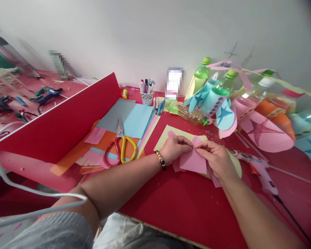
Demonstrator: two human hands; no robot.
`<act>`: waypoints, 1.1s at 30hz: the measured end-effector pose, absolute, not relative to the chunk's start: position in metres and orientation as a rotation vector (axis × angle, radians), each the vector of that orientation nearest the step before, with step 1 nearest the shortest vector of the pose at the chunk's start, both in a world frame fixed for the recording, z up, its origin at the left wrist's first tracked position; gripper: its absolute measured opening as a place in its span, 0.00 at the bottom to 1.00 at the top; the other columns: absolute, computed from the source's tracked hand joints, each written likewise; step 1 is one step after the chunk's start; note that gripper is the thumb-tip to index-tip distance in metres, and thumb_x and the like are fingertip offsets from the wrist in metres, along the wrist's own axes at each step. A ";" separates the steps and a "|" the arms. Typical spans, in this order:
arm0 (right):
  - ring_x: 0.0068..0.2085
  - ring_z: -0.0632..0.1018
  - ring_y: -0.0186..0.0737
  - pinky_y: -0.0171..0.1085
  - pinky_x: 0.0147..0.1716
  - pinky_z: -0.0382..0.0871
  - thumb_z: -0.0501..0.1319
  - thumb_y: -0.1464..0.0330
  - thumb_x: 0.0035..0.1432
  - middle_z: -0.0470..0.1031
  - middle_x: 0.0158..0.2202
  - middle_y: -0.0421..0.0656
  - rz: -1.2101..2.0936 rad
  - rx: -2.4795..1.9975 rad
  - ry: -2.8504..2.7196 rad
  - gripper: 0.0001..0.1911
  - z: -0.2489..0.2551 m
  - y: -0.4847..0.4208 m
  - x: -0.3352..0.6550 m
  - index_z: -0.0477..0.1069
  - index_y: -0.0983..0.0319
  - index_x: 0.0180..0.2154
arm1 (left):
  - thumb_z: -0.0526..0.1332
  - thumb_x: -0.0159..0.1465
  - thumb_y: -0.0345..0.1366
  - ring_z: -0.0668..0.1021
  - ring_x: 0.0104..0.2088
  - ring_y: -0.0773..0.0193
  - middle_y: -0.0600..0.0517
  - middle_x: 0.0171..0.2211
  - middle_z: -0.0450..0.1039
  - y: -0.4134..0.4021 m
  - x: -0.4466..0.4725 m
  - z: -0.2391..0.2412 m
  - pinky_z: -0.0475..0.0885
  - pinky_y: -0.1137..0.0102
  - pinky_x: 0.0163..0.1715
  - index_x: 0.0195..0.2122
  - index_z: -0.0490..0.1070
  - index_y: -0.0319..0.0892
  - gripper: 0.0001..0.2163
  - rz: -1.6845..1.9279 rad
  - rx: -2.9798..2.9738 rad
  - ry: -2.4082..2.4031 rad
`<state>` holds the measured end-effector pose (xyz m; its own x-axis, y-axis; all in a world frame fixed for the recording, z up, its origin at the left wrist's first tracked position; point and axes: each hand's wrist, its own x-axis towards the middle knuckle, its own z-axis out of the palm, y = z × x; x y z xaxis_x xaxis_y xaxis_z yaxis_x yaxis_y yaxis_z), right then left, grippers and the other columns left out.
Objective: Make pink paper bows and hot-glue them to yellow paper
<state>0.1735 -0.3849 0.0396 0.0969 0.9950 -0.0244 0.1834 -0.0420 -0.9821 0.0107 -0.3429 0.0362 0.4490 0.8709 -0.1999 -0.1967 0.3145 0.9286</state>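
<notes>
Both of my hands meet over a piece of pink paper (194, 163). My left hand (175, 149), with a beaded bracelet at its wrist, pinches the paper's upper edge between thumb and fingers. My right hand (216, 157) pinches the same edge just beside it, fingertips almost touching the left ones. Other pink pieces lie under and around this paper, partly hidden by my hands. Beneath them is a pale yellow sheet (163, 135) on the red table (171, 200). To the right of my right hand lies a pink glue gun (259, 167).
Scissors (120, 145) with red and yellow handles rest on coloured paper to the left, beside a red divider (67, 121). A cup of pens (147, 98) and a phone (174, 83) stand at the back. Decorated plastic bottles (226, 83) crowd the right side.
</notes>
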 end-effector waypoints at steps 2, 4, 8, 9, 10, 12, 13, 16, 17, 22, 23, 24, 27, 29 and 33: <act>0.30 0.72 0.36 0.35 0.32 0.63 0.67 0.67 0.47 0.75 0.26 0.39 1.084 -1.406 -1.229 0.04 0.040 -0.385 0.173 0.76 0.59 0.29 | 0.67 0.49 0.31 0.73 0.25 0.70 0.51 0.25 0.74 -0.343 0.011 0.036 0.68 0.74 0.28 0.27 0.74 0.35 0.06 0.817 1.007 0.823; 0.30 0.72 0.35 0.35 0.32 0.63 0.67 0.67 0.46 0.75 0.26 0.39 1.098 -1.404 -1.210 0.04 0.041 -0.385 0.173 0.77 0.59 0.29 | 0.67 0.49 0.31 0.73 0.25 0.70 0.51 0.25 0.74 -0.343 0.011 0.036 0.68 0.74 0.28 0.27 0.74 0.35 0.06 0.815 1.011 0.826; 0.29 0.72 0.35 0.34 0.31 0.63 0.68 0.68 0.45 0.76 0.26 0.38 1.130 -1.396 -1.174 0.04 0.041 -0.385 0.172 0.77 0.59 0.28 | 0.67 0.49 0.31 0.73 0.25 0.70 0.51 0.24 0.74 -0.343 0.010 0.037 0.68 0.73 0.28 0.27 0.74 0.35 0.06 0.816 1.005 0.825; 0.29 0.72 0.35 0.34 0.31 0.63 0.68 0.68 0.45 0.76 0.26 0.39 1.138 -1.396 -1.165 0.04 0.041 -0.385 0.172 0.77 0.59 0.28 | 0.67 0.49 0.31 0.73 0.25 0.70 0.52 0.24 0.74 -0.343 0.010 0.037 0.68 0.73 0.28 0.27 0.74 0.35 0.06 0.816 1.005 0.825; 0.29 0.72 0.35 0.34 0.31 0.63 0.68 0.68 0.45 0.76 0.26 0.39 1.145 -1.395 -1.156 0.04 0.040 -0.385 0.172 0.77 0.59 0.28 | 0.67 0.49 0.31 0.73 0.25 0.70 0.52 0.24 0.74 -0.343 0.010 0.037 0.68 0.73 0.28 0.27 0.75 0.35 0.06 0.816 1.006 0.826; 0.30 0.72 0.35 0.34 0.31 0.63 0.68 0.68 0.45 0.76 0.26 0.39 1.163 -1.392 -1.142 0.04 0.040 -0.385 0.173 0.77 0.59 0.28 | 0.67 0.48 0.31 0.73 0.25 0.70 0.52 0.24 0.74 -0.343 0.010 0.038 0.68 0.73 0.29 0.27 0.75 0.35 0.06 0.817 1.010 0.824; 0.30 0.72 0.35 0.34 0.32 0.63 0.68 0.68 0.45 0.76 0.26 0.39 1.170 -1.389 -1.138 0.04 0.039 -0.385 0.174 0.77 0.59 0.28 | 0.67 0.48 0.31 0.73 0.25 0.70 0.52 0.24 0.74 -0.343 0.010 0.037 0.68 0.74 0.29 0.27 0.75 0.35 0.05 0.818 1.013 0.821; 0.30 0.72 0.34 0.34 0.31 0.63 0.68 0.69 0.45 0.76 0.26 0.38 1.179 -1.383 -1.140 0.04 0.038 -0.385 0.175 0.77 0.59 0.28 | 0.67 0.48 0.30 0.73 0.26 0.71 0.52 0.24 0.74 -0.343 0.010 0.037 0.68 0.74 0.30 0.26 0.75 0.35 0.05 0.825 1.026 0.810; 0.30 0.72 0.34 0.34 0.31 0.63 0.68 0.69 0.45 0.76 0.26 0.38 1.178 -1.384 -1.148 0.04 0.038 -0.384 0.175 0.77 0.59 0.28 | 0.67 0.48 0.30 0.73 0.26 0.71 0.51 0.24 0.74 -0.342 0.010 0.036 0.68 0.74 0.30 0.26 0.75 0.35 0.05 0.829 1.031 0.807; 0.31 0.72 0.34 0.34 0.33 0.64 0.67 0.68 0.47 0.76 0.27 0.38 1.139 -1.392 -1.217 0.04 0.037 -0.384 0.177 0.77 0.59 0.29 | 0.68 0.47 0.30 0.74 0.26 0.70 0.50 0.25 0.75 -0.340 0.009 0.034 0.69 0.73 0.31 0.26 0.76 0.35 0.06 0.815 1.054 0.804; 0.31 0.72 0.34 0.34 0.33 0.64 0.67 0.68 0.47 0.76 0.28 0.38 1.130 -1.394 -1.229 0.04 0.037 -0.384 0.178 0.77 0.59 0.29 | 0.68 0.47 0.30 0.74 0.26 0.69 0.51 0.25 0.75 -0.340 0.008 0.034 0.69 0.73 0.31 0.26 0.76 0.35 0.06 0.810 1.053 0.808; 0.31 0.73 0.35 0.34 0.33 0.64 0.67 0.68 0.47 0.77 0.28 0.38 1.119 -1.398 -1.240 0.04 0.037 -0.384 0.179 0.77 0.59 0.30 | 0.69 0.47 0.31 0.74 0.26 0.69 0.51 0.25 0.75 -0.339 0.008 0.033 0.69 0.72 0.31 0.26 0.75 0.35 0.06 0.804 1.053 0.812; 0.31 0.73 0.36 0.35 0.33 0.64 0.67 0.68 0.48 0.77 0.28 0.39 1.090 -1.414 -1.277 0.04 0.036 -0.385 0.180 0.77 0.59 0.30 | 0.69 0.46 0.31 0.74 0.26 0.69 0.51 0.25 0.75 -0.338 0.008 0.031 0.70 0.72 0.31 0.26 0.75 0.36 0.07 0.789 1.065 0.826; 0.31 0.73 0.36 0.35 0.33 0.64 0.67 0.68 0.47 0.77 0.28 0.40 1.079 -1.423 -1.291 0.04 0.037 -0.385 0.180 0.77 0.59 0.30 | 0.69 0.47 0.32 0.74 0.26 0.69 0.51 0.25 0.75 -0.337 0.008 0.029 0.70 0.72 0.31 0.26 0.76 0.36 0.07 0.786 1.084 0.835; 0.31 0.73 0.37 0.35 0.32 0.64 0.67 0.68 0.47 0.77 0.28 0.40 1.073 -1.432 -1.301 0.04 0.038 -0.385 0.178 0.77 0.59 0.29 | 0.68 0.48 0.32 0.74 0.27 0.69 0.51 0.25 0.75 -0.336 0.007 0.028 0.70 0.72 0.31 0.27 0.76 0.37 0.06 0.788 1.132 0.832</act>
<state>0.1781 -0.3847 0.0380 0.0715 0.9970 -0.0307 0.2198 -0.0458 -0.9745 0.0074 -0.3364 0.0276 0.4737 0.8662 -0.1589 -0.1114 0.2379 0.9649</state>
